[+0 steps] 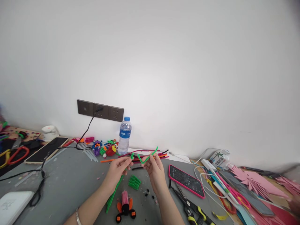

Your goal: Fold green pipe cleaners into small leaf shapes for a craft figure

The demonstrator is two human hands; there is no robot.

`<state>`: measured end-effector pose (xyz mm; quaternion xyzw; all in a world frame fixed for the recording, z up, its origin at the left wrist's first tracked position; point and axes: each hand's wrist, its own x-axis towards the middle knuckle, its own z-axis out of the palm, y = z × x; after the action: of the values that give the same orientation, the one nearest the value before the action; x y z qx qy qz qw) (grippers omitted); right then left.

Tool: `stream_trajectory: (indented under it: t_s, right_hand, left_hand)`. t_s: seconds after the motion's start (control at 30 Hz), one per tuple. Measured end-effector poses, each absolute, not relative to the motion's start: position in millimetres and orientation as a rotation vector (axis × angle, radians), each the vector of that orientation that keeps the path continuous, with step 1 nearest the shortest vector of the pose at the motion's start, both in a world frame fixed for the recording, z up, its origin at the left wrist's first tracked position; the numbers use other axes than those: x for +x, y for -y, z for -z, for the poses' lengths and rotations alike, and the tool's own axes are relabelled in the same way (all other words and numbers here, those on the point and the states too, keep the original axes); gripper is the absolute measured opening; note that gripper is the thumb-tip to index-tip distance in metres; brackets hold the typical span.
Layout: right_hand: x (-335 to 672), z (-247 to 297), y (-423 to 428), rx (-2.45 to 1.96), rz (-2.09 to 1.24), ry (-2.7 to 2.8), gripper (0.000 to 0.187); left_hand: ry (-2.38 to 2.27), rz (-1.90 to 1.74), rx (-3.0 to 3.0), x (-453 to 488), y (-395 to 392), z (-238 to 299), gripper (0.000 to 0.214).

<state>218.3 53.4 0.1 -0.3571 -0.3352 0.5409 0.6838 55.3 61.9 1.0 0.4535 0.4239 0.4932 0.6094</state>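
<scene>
My left hand [118, 170] and my right hand [154, 168] are raised above the grey table [70, 181], both pinched on a green pipe cleaner [144, 157] bent into a zigzag between them. Just below the hands lie a small pile of short green pipe cleaner pieces [134, 182] and a longer green bundle [114, 195]. Nearer to me sits a pipe cleaner figure [125, 207] in pink, orange and black. Behind the hands a bunch of red, orange and black pipe cleaners [145, 155] lies along the table.
A water bottle [124, 136] stands by the wall below a socket strip [100, 111]. A pink-cased phone [186, 180] and pliers [192, 209] lie to the right, with cables and pink paper cut-outs [255, 181] beyond. A tablet [45, 150] and scissors [16, 155] lie left.
</scene>
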Motion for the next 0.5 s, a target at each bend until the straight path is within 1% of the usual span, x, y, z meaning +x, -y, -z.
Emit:
stream_trajectory:
  t_s: [0.13,0.23,0.33,0.5]
  right_hand:
    - [219.9,-1.9,-52.2,-0.821,-1.204,0.818,0.033]
    - [224.0,-1.8,-52.9,-0.888,-1.180,0.860,0.032]
    - [226.4,0.1,-54.1,-0.951,-1.171,0.899,0.034]
    - [226.3,-1.2,-53.6,-0.917,-1.208,0.850,0.039]
  left_hand:
    - [-0.996,-1.149,1.295,57.3,-62.4,3.2,0.034]
    - [-1.009,-1.144,1.389,58.9,-59.6,-0.3,0.025]
    - [-1.000,-1.141,1.446,60.0,-56.9,-4.8,0.015]
    - [-0.938,-1.090,1.496,61.1,-57.1,-1.9,0.012]
